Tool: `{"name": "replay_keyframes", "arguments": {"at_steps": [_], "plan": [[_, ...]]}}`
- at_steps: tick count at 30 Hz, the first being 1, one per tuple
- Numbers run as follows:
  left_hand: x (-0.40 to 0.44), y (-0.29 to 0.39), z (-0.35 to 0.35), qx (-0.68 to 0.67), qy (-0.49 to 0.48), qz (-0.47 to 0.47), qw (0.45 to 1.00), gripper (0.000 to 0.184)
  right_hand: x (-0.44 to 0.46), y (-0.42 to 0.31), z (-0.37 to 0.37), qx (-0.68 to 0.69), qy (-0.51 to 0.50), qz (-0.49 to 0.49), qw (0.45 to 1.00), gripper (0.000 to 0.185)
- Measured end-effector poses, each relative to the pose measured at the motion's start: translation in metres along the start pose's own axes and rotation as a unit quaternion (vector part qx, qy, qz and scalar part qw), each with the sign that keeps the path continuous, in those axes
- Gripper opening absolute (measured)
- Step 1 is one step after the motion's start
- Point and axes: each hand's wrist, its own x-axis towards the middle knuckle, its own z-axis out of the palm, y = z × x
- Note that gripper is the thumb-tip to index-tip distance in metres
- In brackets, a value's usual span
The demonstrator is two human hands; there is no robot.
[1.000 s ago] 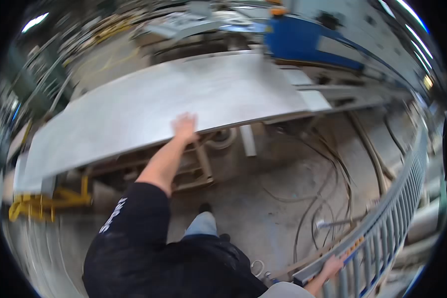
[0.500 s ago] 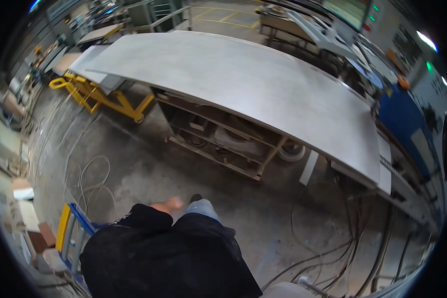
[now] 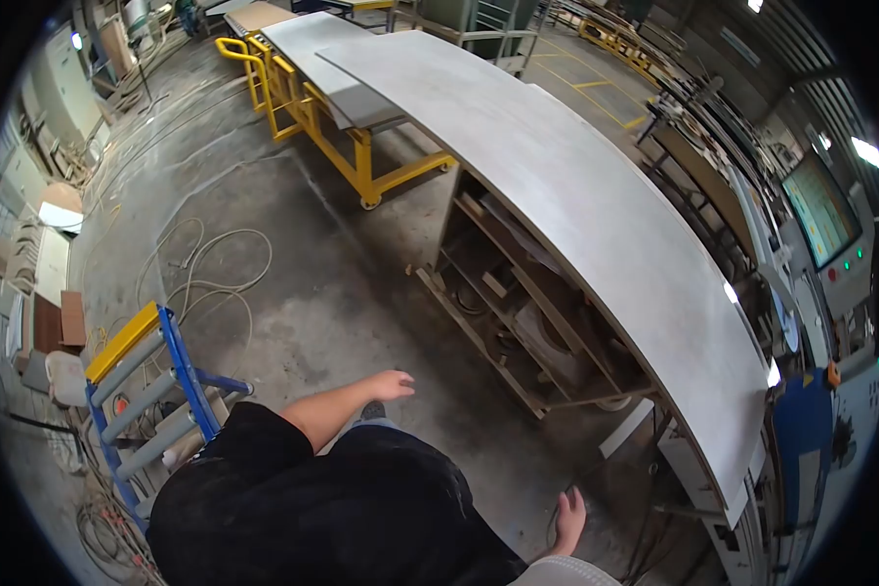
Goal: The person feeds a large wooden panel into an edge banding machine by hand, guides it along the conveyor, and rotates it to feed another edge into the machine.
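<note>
My left hand (image 3: 391, 385) hangs in front of my body over the concrete floor, fingers loosely stretched and nothing in them. At the lower right my right hand (image 3: 569, 518) is held out with fingers apart, also holding nothing. Ahead of both hands, and touched by neither, a large pale grey sheet panel (image 3: 596, 195) lies across a wooden shelf bench (image 3: 527, 342). Its far end overlaps another light panel (image 3: 327, 54) on a yellow trolley (image 3: 366, 176). A narrow white strip (image 3: 627, 428) leans under the panel's near end, close to my right hand.
A blue and yellow roller stand (image 3: 156, 391) is close on my left. Looped hoses (image 3: 230, 283) lie on the floor beyond it. At the right stand a blue machine cabinet (image 3: 801, 439) and a control screen (image 3: 822, 210). Board offcuts (image 3: 54, 313) line the left side.
My view has swung left and moved, bringing the trolley and roller stand further into the picture. My left forearm now reaches further out, and my right hand has come into view.
</note>
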Motion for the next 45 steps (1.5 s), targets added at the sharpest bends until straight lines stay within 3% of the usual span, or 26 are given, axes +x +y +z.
{"name": "replay_keyframes", "arguments": {"at_steps": [3,5,7,11,12,14,15,17,19,21,23,25,27,29,31,34,36,38,42,43,45], "plan": [[-0.025,-0.008,-0.039,-0.066,0.005,0.009,0.998,0.055,0.046,-0.074,0.082,0.02,-0.055,-0.024,0.998,0.053],[-0.043,-0.045,-0.052,-0.093,0.055,0.006,0.994,0.055,0.057,-0.11,0.126,0.019,-0.089,-0.038,0.995,0.054],[-0.066,-0.108,-0.058,-0.082,0.096,-0.032,0.991,0.053,0.059,-0.131,0.165,0.001,-0.194,-0.054,0.979,0.053],[-0.158,-0.236,-0.043,-0.068,0.224,-0.191,0.953,0.043,0.06,-0.12,0.219,0.025,-0.236,-0.025,0.971,0.051],[-0.182,-0.284,-0.026,0.006,0.198,-0.212,0.957,0.04,0.068,-0.088,0.229,0.028,-0.242,-0.025,0.969,0.051],[-0.229,-0.333,0.0,0.112,0.14,-0.232,0.956,0.037,0.074,-0.036,0.246,0.066,-0.281,0.222,0.931,0.041],[-0.254,-0.334,0.003,0.143,0.108,-0.234,0.956,0.036,0.065,-0.035,0.246,0.035,-0.277,0.256,0.926,0.036],[-0.293,-0.284,0.014,-0.173,0.244,-0.338,0.892,0.034,0.051,-0.031,0.247,0.007,-0.277,0.291,0.916,0.031],[-0.305,-0.315,0.048,0.035,0.159,-0.239,0.957,0.032,0.053,-0.03,0.255,-0.018,-0.245,0.378,0.893,0.026],[-0.306,-0.297,0.063,-0.036,0.159,-0.238,0.957,0.032,0.064,-0.046,0.274,-0.01,-0.252,0.36,0.898,0.025],[-0.285,-0.257,0.05,-0.229,0.14,-0.315,0.91,0.036,0.083,-0.067,0.294,-0.004,-0.256,0.344,0.903,0.024],[-0.247,-0.251,0.04,-0.191,0.134,-0.306,0.923,0.039,0.113,-0.097,0.32,0.068,-0.298,0.284,0.909,0.02],[-0.205,-0.234,0.005,-0.196,0.131,-0.305,0.923,0.041,0.149,-0.119,0.353,0.054,-0.316,0.161,0.933,0.023],[-0.162,-0.221,-0.042,-0.196,0.122,-0.299,0.926,0.043,0.183,-0.148,0.382,0.051,-0.293,0.112,0.948,0.021],[-0.117,-0.21,-0.093,-0.124,0.186,-0.282,0.933,0.047,0.225,-0.157,0.414,0.07,-0.269,0.018,0.96,0.028],[-0.047,-0.186,-0.184,-0.109,0.172,-0.294,0.934,0.052,0.243,-0.288,0.394,0.024,-0.253,-0.049,0.966,0.04],[0.004,-0.178,-0.234,-0.137,0.173,-0.241,0.945,0.054,0.262,-0.35,0.388,0.052,-0.265,-0.076,0.96,0.044],[0.053,-0.156,-0.281,-0.042,0.177,-0.183,0.966,0.053,0.282,-0.395,0.384,0.099,-0.282,-0.109,0.948,0.043],[0.134,-0.027,-0.359,0.076,0.22,-0.019,0.972,0.046,0.313,-0.49,0.357,0.148,-0.279,-0.207,0.926,0.035],[0.149,0.007,-0.368,0.073,0.206,-0.011,0.976,0.046,0.322,-0.51,0.349,0.168,-0.272,-0.234,0.918,0.034],[0.18,0.075,-0.378,0.092,0.134,0.127,0.978,0.045,0.34,-0.55,0.332,0.2,-0.231,-0.274,0.912,0.03]]}}
